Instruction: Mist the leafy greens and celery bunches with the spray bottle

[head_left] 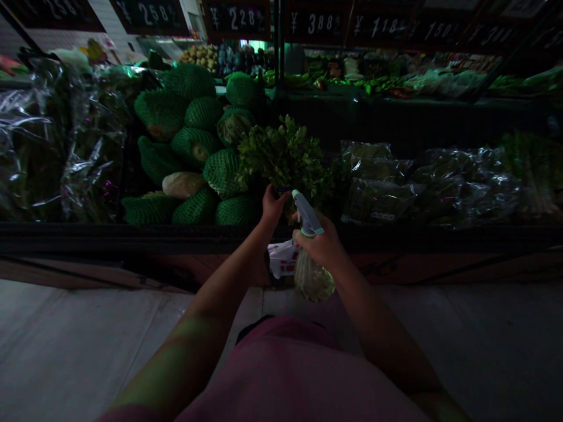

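Note:
A spray bottle [314, 275] with a grey trigger head and a clear ribbed body is upright in my right hand [323, 240], whose fingers wrap round its neck. The nozzle points toward the shelf. My left hand [273, 205] is closed at the lower end of a bunch of leafy greens [285, 149], by a dark blue band. Its leaves fan out away from me over the shelf. My fingers and the dim light hide most of the stems.
Green-netted vegetables [193, 146] are piled to the left, with bagged greens [88, 135] beyond. Plastic-wrapped packs [382, 187] lie to the right. A white bag [282, 258] with red print hangs at the shelf edge [417, 237]. Price signs [237, 20] hang above.

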Motion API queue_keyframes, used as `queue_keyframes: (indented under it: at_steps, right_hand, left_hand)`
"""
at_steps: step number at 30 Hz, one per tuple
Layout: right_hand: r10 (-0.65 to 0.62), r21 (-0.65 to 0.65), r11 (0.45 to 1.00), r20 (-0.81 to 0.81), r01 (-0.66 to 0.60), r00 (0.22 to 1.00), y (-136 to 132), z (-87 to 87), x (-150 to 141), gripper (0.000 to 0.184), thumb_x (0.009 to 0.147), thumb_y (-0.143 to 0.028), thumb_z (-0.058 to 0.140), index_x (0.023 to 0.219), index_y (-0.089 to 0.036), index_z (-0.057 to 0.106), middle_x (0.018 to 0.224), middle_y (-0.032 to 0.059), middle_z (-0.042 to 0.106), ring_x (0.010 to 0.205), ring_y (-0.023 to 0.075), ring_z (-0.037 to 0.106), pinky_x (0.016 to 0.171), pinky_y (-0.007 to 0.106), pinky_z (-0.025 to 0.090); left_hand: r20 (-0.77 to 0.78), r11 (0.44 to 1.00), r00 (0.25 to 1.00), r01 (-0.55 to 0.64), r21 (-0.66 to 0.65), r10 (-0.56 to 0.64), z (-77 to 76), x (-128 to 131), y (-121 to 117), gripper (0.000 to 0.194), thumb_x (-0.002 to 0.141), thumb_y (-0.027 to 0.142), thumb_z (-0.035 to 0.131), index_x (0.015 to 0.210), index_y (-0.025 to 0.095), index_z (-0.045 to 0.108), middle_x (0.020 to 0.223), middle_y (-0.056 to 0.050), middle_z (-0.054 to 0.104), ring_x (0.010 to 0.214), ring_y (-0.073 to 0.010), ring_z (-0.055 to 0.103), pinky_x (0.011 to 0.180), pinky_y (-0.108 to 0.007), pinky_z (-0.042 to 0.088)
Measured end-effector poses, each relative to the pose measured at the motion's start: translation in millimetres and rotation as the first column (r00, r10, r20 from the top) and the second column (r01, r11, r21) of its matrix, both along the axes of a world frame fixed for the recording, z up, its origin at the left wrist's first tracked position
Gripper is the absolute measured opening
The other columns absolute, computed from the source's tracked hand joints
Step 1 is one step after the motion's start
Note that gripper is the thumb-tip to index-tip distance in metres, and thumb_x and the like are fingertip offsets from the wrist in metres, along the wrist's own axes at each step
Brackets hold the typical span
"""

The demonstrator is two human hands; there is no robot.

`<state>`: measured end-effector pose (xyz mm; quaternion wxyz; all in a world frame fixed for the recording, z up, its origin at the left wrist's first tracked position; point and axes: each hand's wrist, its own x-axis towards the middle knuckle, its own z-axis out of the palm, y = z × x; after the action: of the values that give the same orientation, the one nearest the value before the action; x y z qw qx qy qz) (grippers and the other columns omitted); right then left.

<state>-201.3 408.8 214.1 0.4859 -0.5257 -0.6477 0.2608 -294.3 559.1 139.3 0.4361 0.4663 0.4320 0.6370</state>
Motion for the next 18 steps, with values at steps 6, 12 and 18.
queue_keyframes:
  at_steps: [6, 12, 18]
  right_hand:
    - [-0.001, 0.015, 1.0, 0.052, 0.0, 0.999, -4, 0.0, -1, 0.028, 0.064, -0.021, 0.052, 0.09, -0.018, 0.059, 0.06, 0.0005, 0.055, 0.064, 0.0174, 0.057, 0.06, 0.03, 0.048]
    - [-0.031, 0.022, 0.999, -0.022, 0.032, 0.999, -3, -2.2, 3, 0.03, 0.065, -0.024, 0.054, 0.093, -0.018, 0.06, 0.077, 0.0032, 0.062, 0.065, 0.0155, 0.058, 0.063, 0.03, 0.05]
    - [-0.048, 0.0, 0.999, -0.107, 0.048, 0.993, -6, 0.8, 8, 0.031, 0.062, -0.026, 0.054, 0.092, -0.018, 0.058, 0.09, 0.0051, 0.062, 0.064, 0.0135, 0.056, 0.062, 0.029, 0.049]
  left_hand:
    - [0.012, 1.0, 1.0, 0.005, 0.029, -0.005, 1.3, -2, 6, 0.049, 0.055, 0.023, 0.071, 0.097, 0.008, 0.051, 0.095, -0.007, 0.057, 0.09, -0.0182, 0.053, 0.082, -0.028, 0.041]
    - [0.152, 0.994, 0.986, 0.082, -0.068, -0.071, 14.2, 0, -9, 0.044, 0.056, 0.017, 0.066, 0.096, 0.01, 0.049, 0.09, -0.004, 0.057, 0.082, -0.014, 0.054, 0.076, -0.024, 0.042]
    - [-0.057, 0.989, 0.998, 0.017, -0.147, -0.025, 15.1, 0, -13, 0.061, 0.05, 0.021, 0.076, 0.102, 0.011, 0.044, 0.1, -0.009, 0.056, 0.094, -0.0205, 0.055, 0.079, -0.028, 0.043]
